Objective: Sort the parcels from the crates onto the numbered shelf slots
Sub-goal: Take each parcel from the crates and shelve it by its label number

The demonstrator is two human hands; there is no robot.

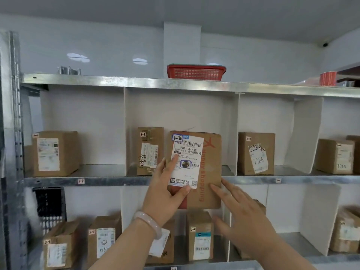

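Observation:
A brown cardboard parcel [211,168] with a white shipping label marked "1-2" is held up in front of the middle slot of the upper shelf [116,181]. My left hand [165,191] grips its lower left side, thumb across the label and fingers behind. My right hand [243,213] has straight fingers, with the fingertips touching the parcel's lower right face. Another "1-2" parcel [150,151] stands in the same slot just to the left.
Slot tags "1-1" [81,181] and "1-3" [278,180] sit on the shelf edge. Boxes stand in the left slot [55,152] and right slots [256,152]. White dividers separate slots. Lower shelf holds several parcels. A red basket [196,72] lies on top.

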